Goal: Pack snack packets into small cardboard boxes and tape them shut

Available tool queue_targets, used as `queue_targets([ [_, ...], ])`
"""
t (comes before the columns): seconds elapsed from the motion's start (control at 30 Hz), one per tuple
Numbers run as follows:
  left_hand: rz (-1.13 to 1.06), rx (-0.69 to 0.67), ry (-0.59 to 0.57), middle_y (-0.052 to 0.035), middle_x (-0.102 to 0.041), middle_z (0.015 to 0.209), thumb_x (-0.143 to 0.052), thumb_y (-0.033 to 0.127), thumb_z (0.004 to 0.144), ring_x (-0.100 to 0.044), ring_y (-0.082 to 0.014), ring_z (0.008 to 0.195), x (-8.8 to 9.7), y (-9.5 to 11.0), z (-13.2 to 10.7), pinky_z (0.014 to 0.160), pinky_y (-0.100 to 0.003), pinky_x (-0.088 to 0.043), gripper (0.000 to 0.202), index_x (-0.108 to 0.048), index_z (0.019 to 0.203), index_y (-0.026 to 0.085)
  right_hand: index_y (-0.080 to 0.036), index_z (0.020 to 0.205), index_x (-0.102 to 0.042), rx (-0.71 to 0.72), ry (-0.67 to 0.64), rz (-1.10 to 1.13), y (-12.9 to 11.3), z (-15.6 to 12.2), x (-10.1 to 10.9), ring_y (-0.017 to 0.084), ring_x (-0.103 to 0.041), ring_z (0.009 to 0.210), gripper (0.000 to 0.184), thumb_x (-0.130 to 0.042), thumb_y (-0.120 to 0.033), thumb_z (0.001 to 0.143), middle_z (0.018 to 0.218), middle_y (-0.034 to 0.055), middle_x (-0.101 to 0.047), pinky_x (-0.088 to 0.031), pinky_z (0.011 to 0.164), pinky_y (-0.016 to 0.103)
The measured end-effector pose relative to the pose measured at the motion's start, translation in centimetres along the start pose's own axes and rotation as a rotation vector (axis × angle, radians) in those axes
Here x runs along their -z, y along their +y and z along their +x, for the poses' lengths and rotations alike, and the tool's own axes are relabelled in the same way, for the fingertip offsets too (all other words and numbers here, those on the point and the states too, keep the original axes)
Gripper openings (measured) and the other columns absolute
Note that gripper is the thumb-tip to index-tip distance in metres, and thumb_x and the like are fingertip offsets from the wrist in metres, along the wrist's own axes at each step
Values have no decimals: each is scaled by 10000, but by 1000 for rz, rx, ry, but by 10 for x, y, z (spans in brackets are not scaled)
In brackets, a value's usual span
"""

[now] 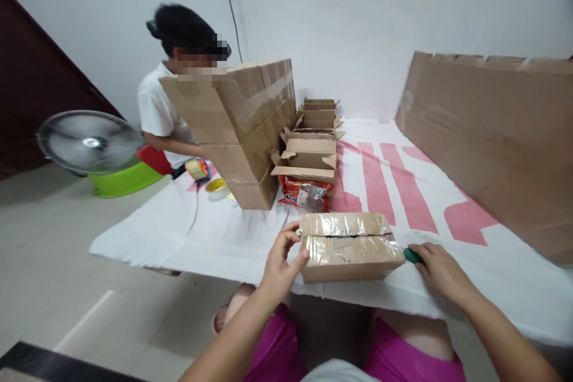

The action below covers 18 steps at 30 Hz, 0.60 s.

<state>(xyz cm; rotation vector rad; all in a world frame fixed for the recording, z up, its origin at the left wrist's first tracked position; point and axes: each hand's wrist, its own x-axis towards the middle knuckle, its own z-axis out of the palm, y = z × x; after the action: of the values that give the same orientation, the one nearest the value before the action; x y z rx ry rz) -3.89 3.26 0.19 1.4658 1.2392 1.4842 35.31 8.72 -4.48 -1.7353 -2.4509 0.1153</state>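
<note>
A small cardboard box lies near the front edge of the table before me. Clear shiny tape covers its top, with a dark gap along the middle seam. My left hand grips the box's left end, thumb in front and fingers behind. At the right end, my right hand is closed on a small green object; its far end is hidden, so I cannot tell its kind. Just behind the box lies a red packet with a clear window showing brown contents.
Several open cardboard boxes stand in a row behind the packet. A stack of closed boxes rises left of them. Tape rolls lie farther left. A co-worker sits beyond the stack, near a fan. A large cardboard panel stands right.
</note>
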Motion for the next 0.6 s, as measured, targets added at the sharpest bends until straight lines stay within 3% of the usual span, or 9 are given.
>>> queue_targets([
  [0.13, 6, 5, -3, -146, -491, 1331, -669, 411, 798, -499, -275, 1252, 1, 5, 2, 1024, -395, -410, 266, -517, 862, 202, -88, 1216, -572, -88, 100, -5, 0, 12, 5, 293, -605, 1012, 392, -405, -156, 868, 1111, 191, -608, -491, 873, 409],
  [0.3, -7, 53, 39, -132, -521, 1264, -682, 464, 773, -477, -280, 1272, -2, 9, 2, 1043, -392, -387, 293, -563, 767, 196, -131, 1307, -472, -85, 382, 50, -24, 30, 52, 305, -596, 1027, 419, -351, -217, 915, 1119, 173, -577, -504, 857, 441],
  [0.43, 11, 76, 53, -114, -499, 1317, -630, 504, 805, -431, -284, 1315, -7, 10, -1, 1075, -408, -354, 312, -573, 738, 205, -189, 1318, -440, 162, 465, 191, -66, 43, 102, 253, -629, 995, 413, -316, -182, 924, 1078, 118, -627, -516, 845, 386],
  [0.6, 101, 32, 75, -107, -467, 1374, -529, 534, 867, -384, -279, 1348, -14, 6, -6, 1098, -426, -325, 340, -603, 788, 212, -237, 1264, -522, 545, 223, 124, -131, 65, 144, 164, -670, 787, 339, -374, -204, 961, 1011, 44, -695, -504, 671, 264],
])
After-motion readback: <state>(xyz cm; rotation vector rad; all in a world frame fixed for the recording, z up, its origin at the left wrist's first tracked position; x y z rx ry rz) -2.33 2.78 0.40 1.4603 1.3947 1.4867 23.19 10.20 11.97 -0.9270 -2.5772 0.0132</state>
